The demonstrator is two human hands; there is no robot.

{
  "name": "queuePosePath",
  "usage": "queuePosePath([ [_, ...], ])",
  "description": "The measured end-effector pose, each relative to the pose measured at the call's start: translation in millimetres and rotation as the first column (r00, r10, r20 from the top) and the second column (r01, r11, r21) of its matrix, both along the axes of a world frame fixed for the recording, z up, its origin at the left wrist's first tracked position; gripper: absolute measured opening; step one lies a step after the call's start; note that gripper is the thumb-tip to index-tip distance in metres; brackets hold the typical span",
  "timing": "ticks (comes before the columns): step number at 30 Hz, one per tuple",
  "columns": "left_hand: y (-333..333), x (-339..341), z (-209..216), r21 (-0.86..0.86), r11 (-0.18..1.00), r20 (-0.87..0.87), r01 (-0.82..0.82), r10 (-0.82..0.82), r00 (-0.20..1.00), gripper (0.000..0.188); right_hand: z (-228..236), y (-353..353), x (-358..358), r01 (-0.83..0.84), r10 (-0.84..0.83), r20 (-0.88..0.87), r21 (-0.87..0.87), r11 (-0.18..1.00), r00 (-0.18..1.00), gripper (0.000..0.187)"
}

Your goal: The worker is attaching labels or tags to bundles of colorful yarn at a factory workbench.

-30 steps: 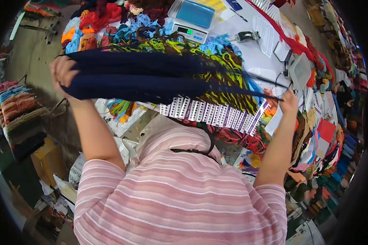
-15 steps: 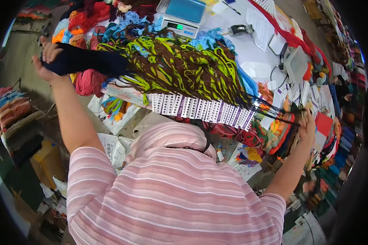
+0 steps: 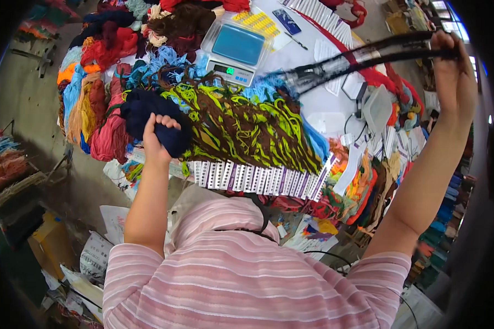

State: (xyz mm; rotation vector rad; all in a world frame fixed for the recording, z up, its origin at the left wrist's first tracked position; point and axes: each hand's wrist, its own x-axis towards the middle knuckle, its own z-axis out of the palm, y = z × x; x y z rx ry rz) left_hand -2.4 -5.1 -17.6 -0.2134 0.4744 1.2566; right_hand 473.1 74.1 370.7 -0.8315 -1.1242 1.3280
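Navy yarn (image 3: 139,114), bunched into a thick bundle, is in the left hand (image 3: 156,141), whose fingers are curled over it, at the left end of a heap of brown and lime yarn (image 3: 247,129). Two dark strands (image 3: 422,54) are held in the right hand (image 3: 454,77), raised and well apart from the left one; they stretch back leftward and blur at the far end, so I cannot tell whether they join the bundle.

Just left of the left hand lies pink yarn (image 3: 108,137), with peach yarn (image 3: 88,101) beyond it. Right of that hand, along the near edge of the heap, runs a row of white punched cards (image 3: 258,180). Farther off, beyond the left hand and to its right, a scale (image 3: 239,44) with a blue top stands on the white surface (image 3: 315,105). Below and left of the right hand is a clear plastic box (image 3: 380,107).

Out in the room, far left of the left hand, folded yarn (image 3: 11,172) is stacked above the floor (image 3: 38,101); nearer the person is a cardboard box (image 3: 52,241).
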Motion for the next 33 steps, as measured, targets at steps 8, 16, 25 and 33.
queuePosePath([
  [8, -16, -2, -19, -0.090, 0.995, 0.023, -0.050, 0.052, 0.998, 0.022, -185, 124, -70, 0.202, -0.485, 0.795, 0.441, 0.874, 0.364, 0.023],
  [16, 0, 9, -12, -0.133, 0.991, 0.013, -0.012, 0.014, 1.000, 0.022, -547, 60, -93, 0.298, -0.544, 0.091, -0.904, 0.306, 0.834, 0.030],
  [25, 5, 21, 6, -0.121, 0.975, -0.324, 0.187, -0.217, 0.921, 0.016, -528, 3, -94, 0.350, -0.503, 0.122, -0.852, 0.389, 0.856, 0.051],
  [33, 0, 27, -1, -0.175, 0.970, -0.325, 0.168, -0.218, 0.920, 0.014, -522, 34, -105, 0.265, -0.376, 0.062, -0.813, 0.519, 0.925, 0.063],
])
